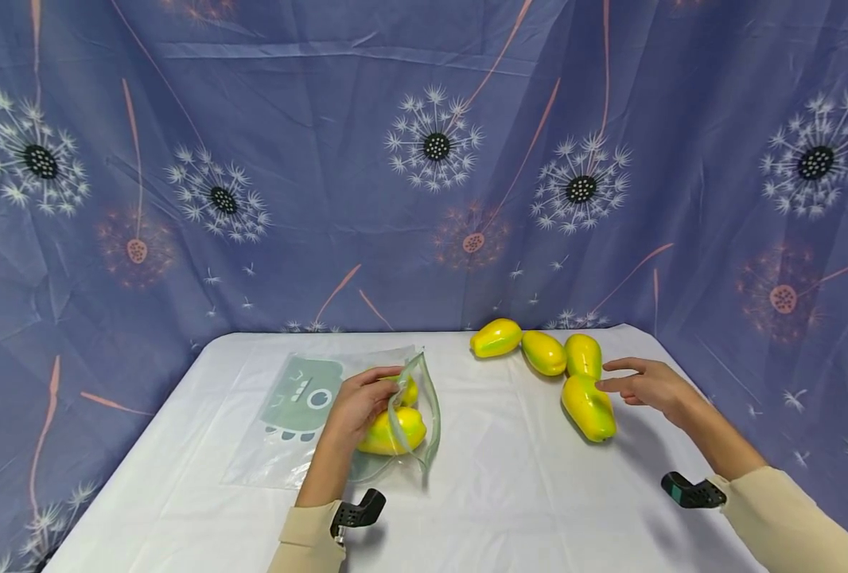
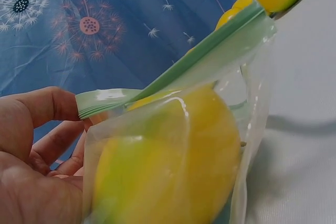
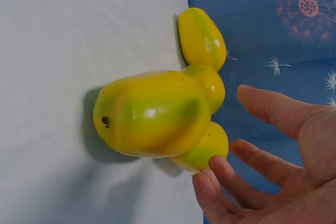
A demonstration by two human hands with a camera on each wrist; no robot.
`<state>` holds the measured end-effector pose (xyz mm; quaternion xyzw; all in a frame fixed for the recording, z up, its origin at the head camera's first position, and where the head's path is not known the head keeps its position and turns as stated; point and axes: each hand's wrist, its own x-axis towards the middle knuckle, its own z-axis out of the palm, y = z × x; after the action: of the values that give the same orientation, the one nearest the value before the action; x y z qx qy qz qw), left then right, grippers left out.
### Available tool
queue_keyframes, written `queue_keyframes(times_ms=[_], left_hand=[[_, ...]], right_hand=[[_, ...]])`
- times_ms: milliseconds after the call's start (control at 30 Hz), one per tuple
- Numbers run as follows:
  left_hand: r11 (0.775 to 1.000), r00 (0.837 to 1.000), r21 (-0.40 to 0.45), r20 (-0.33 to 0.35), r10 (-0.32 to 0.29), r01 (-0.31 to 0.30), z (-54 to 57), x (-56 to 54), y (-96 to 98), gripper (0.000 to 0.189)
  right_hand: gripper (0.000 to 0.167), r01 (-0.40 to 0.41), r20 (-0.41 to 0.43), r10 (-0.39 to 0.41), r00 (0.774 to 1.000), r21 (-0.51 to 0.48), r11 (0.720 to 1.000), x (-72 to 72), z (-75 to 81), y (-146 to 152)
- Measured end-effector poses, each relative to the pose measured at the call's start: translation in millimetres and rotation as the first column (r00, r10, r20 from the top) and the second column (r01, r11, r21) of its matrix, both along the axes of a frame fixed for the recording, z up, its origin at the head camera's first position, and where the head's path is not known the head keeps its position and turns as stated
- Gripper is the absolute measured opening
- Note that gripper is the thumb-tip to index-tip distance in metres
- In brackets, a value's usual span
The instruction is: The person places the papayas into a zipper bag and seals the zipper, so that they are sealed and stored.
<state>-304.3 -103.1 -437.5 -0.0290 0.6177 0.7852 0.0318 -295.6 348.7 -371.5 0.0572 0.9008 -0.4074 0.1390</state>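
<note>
A clear zip bag [image 1: 241,461] with a green cartoon monster print lies on the left half of the table, its green-edged mouth spread toward the right. Two yellow-green papayas show inside it, the nearer papaya [image 1: 404,430] just behind the mouth. My left hand [image 1: 367,402] pinches the bag's zip edge [image 2: 107,100] between thumb and fingers. My right hand [image 1: 649,387] is beside the nearest loose papaya [image 3: 152,114], fingers spread and slightly bent, holding nothing. Whether a fingertip touches that fruit, I cannot tell.
Behind the nearest loose papaya, three more papayas form a curved row: one papaya [image 1: 583,354], another papaya [image 1: 544,352] and a last papaya [image 1: 495,338] by the back edge. A white cloth covers the table [image 1: 495,493]. A blue dandelion-print curtain [image 1: 338,159] hangs around it.
</note>
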Motion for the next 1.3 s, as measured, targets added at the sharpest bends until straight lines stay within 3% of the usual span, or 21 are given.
queue_keyframes(times_ms=[667,933,1300], left_hand=[[1.0,1.0,0.025,0.01,-0.007,0.007,-2.1,-0.4,-5.5,0.037],[0.999,1.0,0.043,0.011,-0.019,0.018,-1.6,-0.1,-4.3,0.036],[0.999,1.0,0.029,0.007,-0.021,0.021,-1.2,0.4,-3.5,0.036]], right_hand=[[0.096,0.056,0.023,-0.056,0.998,0.005,0.998,-13.4,-27.6,-13.2],[0.088,0.053,0.006,-0.053,0.999,0.068,0.996,-19.2,-35.1,-22.7],[0.082,0.046,-0.025,-0.044,0.999,0.102,0.994,-17.7,-29.5,-33.7]])
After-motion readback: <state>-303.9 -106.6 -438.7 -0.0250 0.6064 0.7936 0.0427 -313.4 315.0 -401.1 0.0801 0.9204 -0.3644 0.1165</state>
